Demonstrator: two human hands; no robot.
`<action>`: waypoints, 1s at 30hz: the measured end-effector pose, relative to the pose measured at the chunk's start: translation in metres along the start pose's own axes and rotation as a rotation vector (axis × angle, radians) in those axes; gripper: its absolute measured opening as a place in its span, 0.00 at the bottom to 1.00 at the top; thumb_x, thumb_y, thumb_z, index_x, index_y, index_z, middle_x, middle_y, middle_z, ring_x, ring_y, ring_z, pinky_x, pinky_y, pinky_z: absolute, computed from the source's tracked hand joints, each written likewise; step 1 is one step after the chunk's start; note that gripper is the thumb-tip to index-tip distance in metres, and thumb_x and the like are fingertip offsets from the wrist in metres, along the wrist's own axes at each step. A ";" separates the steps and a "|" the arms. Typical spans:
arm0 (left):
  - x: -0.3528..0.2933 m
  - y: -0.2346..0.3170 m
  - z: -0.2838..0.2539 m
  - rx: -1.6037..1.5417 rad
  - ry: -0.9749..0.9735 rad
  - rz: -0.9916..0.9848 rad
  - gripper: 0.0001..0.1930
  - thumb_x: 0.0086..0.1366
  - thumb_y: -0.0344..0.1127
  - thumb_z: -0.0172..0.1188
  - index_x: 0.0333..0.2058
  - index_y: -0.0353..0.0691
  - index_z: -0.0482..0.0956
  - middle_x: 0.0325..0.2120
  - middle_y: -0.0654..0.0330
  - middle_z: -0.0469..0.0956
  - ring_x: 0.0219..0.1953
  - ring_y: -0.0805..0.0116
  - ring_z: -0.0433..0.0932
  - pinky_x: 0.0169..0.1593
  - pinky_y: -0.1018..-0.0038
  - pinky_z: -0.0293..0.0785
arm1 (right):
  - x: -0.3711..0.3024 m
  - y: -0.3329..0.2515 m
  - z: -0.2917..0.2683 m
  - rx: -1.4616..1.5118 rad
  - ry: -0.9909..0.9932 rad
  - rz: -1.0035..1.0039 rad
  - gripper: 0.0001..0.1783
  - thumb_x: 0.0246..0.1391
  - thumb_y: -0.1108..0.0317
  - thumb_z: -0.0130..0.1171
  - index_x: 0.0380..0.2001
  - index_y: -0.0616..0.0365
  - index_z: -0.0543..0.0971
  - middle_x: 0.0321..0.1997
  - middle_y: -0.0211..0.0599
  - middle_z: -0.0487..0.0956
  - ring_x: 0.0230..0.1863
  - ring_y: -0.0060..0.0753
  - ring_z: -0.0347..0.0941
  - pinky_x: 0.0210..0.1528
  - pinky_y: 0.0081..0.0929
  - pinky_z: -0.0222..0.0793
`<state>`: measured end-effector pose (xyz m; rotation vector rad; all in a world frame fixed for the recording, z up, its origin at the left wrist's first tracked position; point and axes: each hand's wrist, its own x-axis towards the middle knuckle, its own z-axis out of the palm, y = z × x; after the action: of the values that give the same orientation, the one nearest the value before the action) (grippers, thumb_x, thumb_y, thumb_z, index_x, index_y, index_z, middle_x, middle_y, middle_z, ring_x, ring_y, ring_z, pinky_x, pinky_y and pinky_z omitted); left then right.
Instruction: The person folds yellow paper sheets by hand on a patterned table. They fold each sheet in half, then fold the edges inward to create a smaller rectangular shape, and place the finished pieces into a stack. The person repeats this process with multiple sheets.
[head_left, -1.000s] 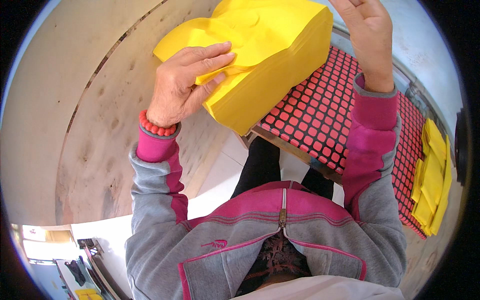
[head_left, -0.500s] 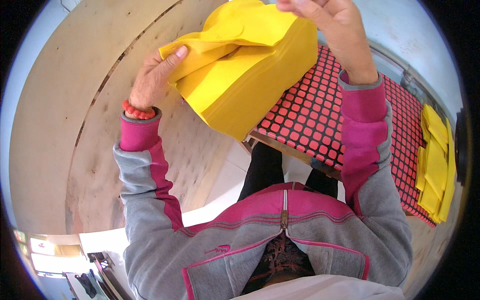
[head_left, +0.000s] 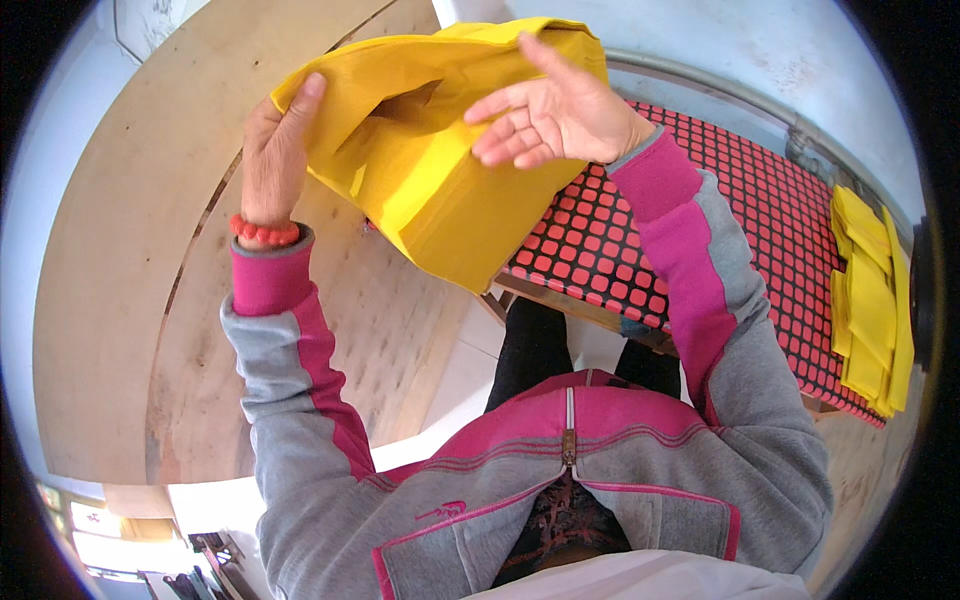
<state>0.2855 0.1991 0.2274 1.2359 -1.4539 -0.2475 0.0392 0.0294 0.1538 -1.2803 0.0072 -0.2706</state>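
A yellow fabric bag point(head_left: 480, 215) hangs in front of me with its mouth spread partly open, showing a shadowed inside. My left hand point(head_left: 278, 150) pinches the rim at the bag's left corner, thumb on the near side. A red beaded bracelet circles that wrist. Over the bag's right part my right hand point(head_left: 560, 115) is open, palm showing and fingers stretched apart toward the mouth. Nothing is held in it. Whether it touches the fabric I cannot tell.
Below and right of the bag stands a table with a red-and-black checked cover point(head_left: 740, 210). A stack of folded yellow bags point(head_left: 868, 300) lies on its right end. On the left is a large round wooden tabletop point(head_left: 110, 290). A pipe point(head_left: 700, 83) runs along the wall.
My right hand has come down and left from the bag's far right edge to in front of its mouth, fingers now spread. The bag's mouth gapes wider, its left corner still gripped.
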 end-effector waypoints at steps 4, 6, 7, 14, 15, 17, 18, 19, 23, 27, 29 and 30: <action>-0.029 0.037 0.011 0.319 -0.162 0.211 0.13 0.72 0.36 0.56 0.48 0.35 0.81 0.39 0.63 0.84 0.41 0.72 0.81 0.47 0.75 0.76 | -0.013 0.002 -0.013 0.283 0.214 -0.178 0.47 0.62 0.31 0.46 0.62 0.69 0.67 0.61 0.51 0.75 0.59 0.41 0.76 0.53 0.30 0.79; -0.054 0.050 0.032 0.407 -0.186 0.295 0.10 0.69 0.31 0.59 0.47 0.36 0.81 0.38 0.60 0.84 0.40 0.67 0.83 0.46 0.73 0.78 | -0.027 0.003 -0.014 0.260 0.375 -0.276 0.43 0.64 0.36 0.50 0.62 0.68 0.68 0.61 0.48 0.75 0.60 0.40 0.75 0.55 0.31 0.78; -0.059 0.055 0.046 0.632 -0.200 0.612 0.16 0.58 0.25 0.63 0.46 0.39 0.82 0.39 0.56 0.84 0.41 0.57 0.84 0.45 0.69 0.79 | -0.034 0.005 -0.014 0.217 0.482 -0.306 0.38 0.64 0.42 0.52 0.61 0.67 0.69 0.60 0.47 0.76 0.59 0.38 0.76 0.56 0.33 0.77; -0.131 0.079 0.162 0.631 -0.520 0.641 0.13 0.53 0.27 0.61 0.40 0.40 0.79 0.37 0.55 0.84 0.37 0.52 0.83 0.40 0.60 0.79 | -0.130 0.021 -0.042 -0.083 0.671 -0.284 0.22 0.63 0.67 0.58 0.56 0.68 0.73 0.55 0.44 0.80 0.53 0.37 0.79 0.59 0.35 0.75; -0.136 0.078 0.181 0.621 -0.545 0.628 0.11 0.54 0.28 0.60 0.38 0.41 0.79 0.35 0.55 0.83 0.35 0.51 0.83 0.38 0.60 0.79 | -0.149 0.027 -0.049 -0.080 0.699 -0.254 0.22 0.63 0.67 0.59 0.56 0.68 0.73 0.55 0.44 0.80 0.53 0.37 0.80 0.59 0.35 0.75; -0.144 0.074 0.220 0.573 -0.564 0.594 0.07 0.56 0.31 0.60 0.35 0.41 0.77 0.31 0.54 0.82 0.32 0.50 0.82 0.35 0.59 0.78 | -0.190 0.032 -0.066 -0.017 0.630 -0.247 0.22 0.63 0.67 0.59 0.57 0.69 0.73 0.55 0.45 0.80 0.53 0.37 0.80 0.59 0.35 0.76; -0.148 0.071 0.240 0.533 -0.561 0.571 0.05 0.57 0.33 0.59 0.33 0.42 0.77 0.30 0.53 0.82 0.31 0.49 0.82 0.33 0.58 0.77 | -0.205 0.038 -0.076 -0.017 0.742 -0.245 0.22 0.63 0.68 0.59 0.57 0.68 0.73 0.55 0.44 0.80 0.52 0.36 0.80 0.58 0.36 0.76; -0.152 0.066 0.260 0.493 -0.541 0.567 0.05 0.58 0.34 0.59 0.32 0.42 0.77 0.28 0.53 0.81 0.30 0.48 0.82 0.32 0.57 0.77 | -0.222 0.043 -0.085 -0.047 0.785 -0.217 0.22 0.63 0.68 0.58 0.57 0.68 0.73 0.55 0.44 0.80 0.52 0.36 0.80 0.58 0.36 0.76; -0.162 0.039 0.335 0.329 -0.655 0.504 0.09 0.64 0.39 0.56 0.33 0.41 0.79 0.27 0.50 0.81 0.29 0.45 0.81 0.33 0.54 0.76 | -0.281 0.067 -0.117 -0.063 0.918 -0.068 0.20 0.63 0.69 0.58 0.55 0.67 0.73 0.54 0.43 0.80 0.51 0.36 0.80 0.55 0.35 0.78; -0.172 0.026 0.380 0.202 -0.698 0.429 0.13 0.68 0.44 0.55 0.35 0.40 0.80 0.27 0.49 0.82 0.32 0.44 0.81 0.36 0.52 0.76 | -0.309 0.079 -0.140 -0.131 1.132 0.096 0.20 0.58 0.71 0.62 0.51 0.69 0.76 0.48 0.46 0.82 0.45 0.39 0.82 0.48 0.37 0.79; -0.170 0.027 0.390 0.185 -0.741 0.422 0.14 0.68 0.45 0.54 0.36 0.40 0.80 0.28 0.48 0.81 0.33 0.45 0.81 0.37 0.53 0.76 | -0.315 0.076 -0.149 -0.389 1.212 0.134 0.19 0.57 0.70 0.63 0.49 0.70 0.77 0.45 0.46 0.83 0.42 0.38 0.82 0.43 0.36 0.79; -0.167 0.028 0.394 0.166 -0.761 0.427 0.15 0.69 0.46 0.53 0.35 0.40 0.80 0.28 0.48 0.81 0.33 0.44 0.81 0.37 0.52 0.75 | -0.317 0.075 -0.153 -0.484 1.264 0.208 0.18 0.56 0.69 0.64 0.47 0.70 0.78 0.43 0.46 0.83 0.41 0.37 0.82 0.41 0.35 0.79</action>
<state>-0.0873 0.1548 0.0208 0.9581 -2.3947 -0.3275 -0.2766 -0.0306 -0.0073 -1.3712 1.3370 -0.8936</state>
